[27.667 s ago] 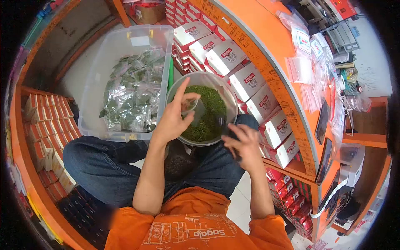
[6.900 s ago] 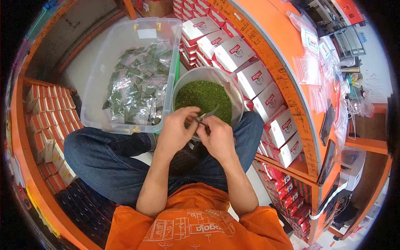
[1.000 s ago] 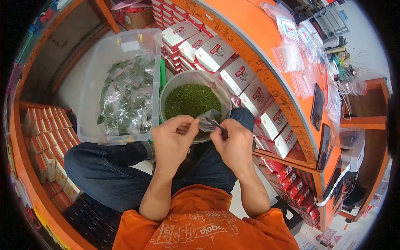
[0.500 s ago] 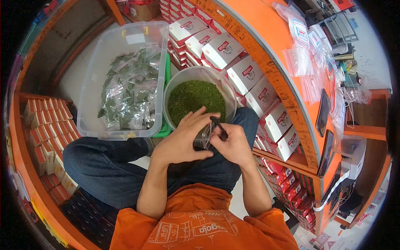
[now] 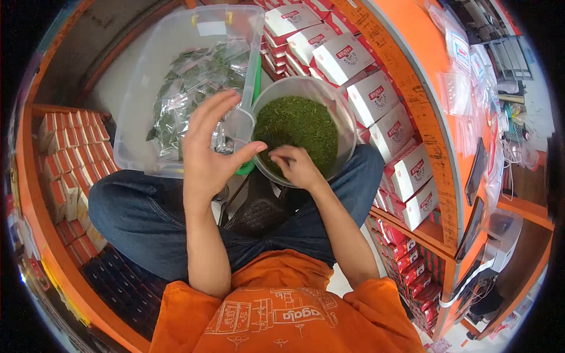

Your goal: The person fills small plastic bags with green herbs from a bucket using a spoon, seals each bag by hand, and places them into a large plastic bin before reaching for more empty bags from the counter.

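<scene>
Inside the round clear tub lies a heap of chopped green leaf. My right hand reaches over its near edge, fingers closed round a dark spoon whose far end is hidden in the green. To the left, my left hand is raised, with thumb and fingers spread wide; a see-through plastic bag appears stretched between them, its outline faint. Beyond that hand, a large clear bin holds many small bags of green leaves.
White and red boxes are stacked right of the tub under an orange counter. Plastic bags and phones lie on the counter. Orange and white boxes fill the left shelf. My crossed legs are below.
My hands have moved apart. The right hand has gone with the spoon to the green heap in the tub; the left has moved left and up with the bag. The view has shifted slightly.
</scene>
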Demonstrator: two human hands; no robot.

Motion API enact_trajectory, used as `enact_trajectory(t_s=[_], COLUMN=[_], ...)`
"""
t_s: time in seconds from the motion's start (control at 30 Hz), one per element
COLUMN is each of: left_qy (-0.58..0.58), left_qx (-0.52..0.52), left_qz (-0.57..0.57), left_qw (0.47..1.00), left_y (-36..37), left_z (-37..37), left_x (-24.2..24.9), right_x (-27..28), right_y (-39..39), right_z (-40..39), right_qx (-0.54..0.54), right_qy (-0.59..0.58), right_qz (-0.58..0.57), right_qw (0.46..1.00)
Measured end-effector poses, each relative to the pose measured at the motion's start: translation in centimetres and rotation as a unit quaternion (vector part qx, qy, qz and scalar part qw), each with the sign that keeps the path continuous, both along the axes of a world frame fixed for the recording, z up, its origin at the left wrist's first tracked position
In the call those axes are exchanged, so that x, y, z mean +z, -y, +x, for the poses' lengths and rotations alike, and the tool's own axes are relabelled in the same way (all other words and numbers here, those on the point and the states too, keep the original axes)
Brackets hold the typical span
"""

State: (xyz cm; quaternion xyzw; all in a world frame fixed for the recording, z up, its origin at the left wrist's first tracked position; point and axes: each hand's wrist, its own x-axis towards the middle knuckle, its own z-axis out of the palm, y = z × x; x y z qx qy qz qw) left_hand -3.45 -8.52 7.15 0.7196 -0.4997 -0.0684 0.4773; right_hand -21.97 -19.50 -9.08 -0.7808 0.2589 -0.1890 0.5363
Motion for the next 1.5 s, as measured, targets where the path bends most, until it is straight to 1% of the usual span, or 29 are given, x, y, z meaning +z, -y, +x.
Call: enact_trajectory(t_s=[0.07,0.1,0.13,0.2,0.27,0.37,0.4,0.43,0.5,0.53,0.57,0.6,0.67,0.73,0.77,0.8,0.83,0.87,0.93,1.0,1.07,1.1,1.13,1.2,1.3,1.33,1.4,1.47,1.5], left_qy=[-0.001,-0.003,-0.005,-0.053,-0.071,-0.128,-0.170,-0.133,-0.142,-0.151,-0.160,-0.158,-0.122,-0.133,-0.146,-0.145,-0.181,-0.214,-0.248,-0.283,-0.265,-0.265,-0.285,-0.302,-0.288,-0.317,-0.347,-0.453,-0.453], left_qx=[0.008,0.010,0.010,-0.017,-0.035,-0.063,-0.075,-0.088,-0.088,-0.089,-0.102,-0.104,-0.115,-0.120,-0.121,-0.117,-0.130,-0.142,-0.160,-0.182,-0.209,-0.211,-0.211,-0.216,-0.196,-0.183,-0.166,-0.139,-0.141], left_qz=[0.001,0.001,0.001,0.021,0.034,0.072,0.097,0.107,0.127,0.153,0.196,0.194,0.200,0.195,0.190,0.189,0.157,0.123,0.132,0.142,0.117,0.122,0.132,0.141,0.120,0.113,0.108,0.078,0.078], left_qw=[1.000,1.000,1.000,0.998,0.996,0.987,0.978,0.981,0.978,0.973,0.962,0.963,0.965,0.964,0.963,0.964,0.962,0.958,0.946,0.931,0.934,0.933,0.926,0.918,0.930,0.924,0.917,0.877,0.877], left_y=[0.1,0.2,0.4,1.1,1.7,2.3,2.6,3.0,3.7,4.0,4.2,4.4,4.7,4.7,4.7,4.6,4.4,4.2,4.1,4.1,3.6,3.3,3.3,3.3,3.0,2.8,2.5,2.5,2.6], left_z=[-0.1,-0.3,-0.6,-1.4,-2.1,-3.4,-3.8,-4.1,-5.0,-5.3,-5.4,-5.5,-5.8,-5.8,-5.7,-5.5,-5.3,-5.0,-4.7,-4.5,-4.5,-4.5,-4.3,-4.2,-3.9,-3.8,-3.5,-3.2,-3.4], left_x=[-0.3,-0.5,-0.7,-1.6,-3.1,-4.7,-5.3,-6.4,-7.7,-7.6,-7.3,-7.4,-7.7,-7.7,-7.7,-7.8,-7.9,-7.7,-7.0,-6.4,-6.2,-5.8,-5.1,-4.4,-3.8,-3.6,-4.0,-5.4,-5.4], right_x=[1.8,2.6,2.8,3.2,3.5,7.3,8.4,9.4,11.5,12.4,13.2,13.9,15.1,14.7,14.2,13.5,12.9,12.5,11.8,11.4,11.0,11.2,11.9,13.3,13.5,13.6,13.4,13.7,13.6], right_y=[-1.1,-1.3,-1.1,-0.3,0.9,2.1,2.4,2.7,2.3,2.3,2.3,2.3,1.5,1.1,1.1,1.0,0.7,0.3,-0.3,-0.4,-0.4,-0.3,-0.4,-0.6,0.2,0.4,0.2,0.6,0.5], right_z=[-1.6,-2.6,-3.3,-4.8,-6.4,-7.9,-8.4,-9.1,-9.6,-9.4,-9.2,-9.1,-8.6,-8.6,-9.0,-9.7,-10.2,-10.4,-11.3,-11.1,-9.8,-8.9,-7.5,-5.0,-3.8,-3.4,-3.3,-3.8,-3.9], right_qx=[0.021,-0.022,-0.022,-0.143,-0.170,-0.245,-0.244,-0.248,-0.260,-0.260,-0.178,-0.092,-0.037,-0.032,-0.031,-0.081,-0.130,-0.126,0.031,0.044,-0.039,-0.072,-0.077,-0.206,-0.170,-0.130,-0.144,-0.138,-0.136], right_qy=[-0.042,-0.112,-0.114,-0.090,-0.051,0.000,0.002,0.013,0.027,0.029,0.049,0.066,-0.010,-0.027,-0.025,0.007,0.039,0.043,-0.226,-0.204,-0.021,0.046,0.047,-0.013,-0.057,-0.074,-0.037,-0.016,-0.021], right_qz=[0.054,0.160,0.160,0.237,0.272,0.329,0.324,0.247,0.102,0.100,-0.065,-0.229,-0.291,-0.326,-0.327,-0.309,-0.288,-0.290,-0.336,-0.331,-0.135,-0.114,-0.114,-0.040,-0.044,-0.032,-0.023,-0.031,-0.024], right_qw=[0.997,0.981,0.980,0.957,0.946,0.912,0.914,0.937,0.960,0.960,0.981,0.967,0.956,0.945,0.944,0.948,0.948,0.948,0.914,0.920,0.990,0.990,0.989,0.978,0.983,0.988,0.989,0.990,0.990])
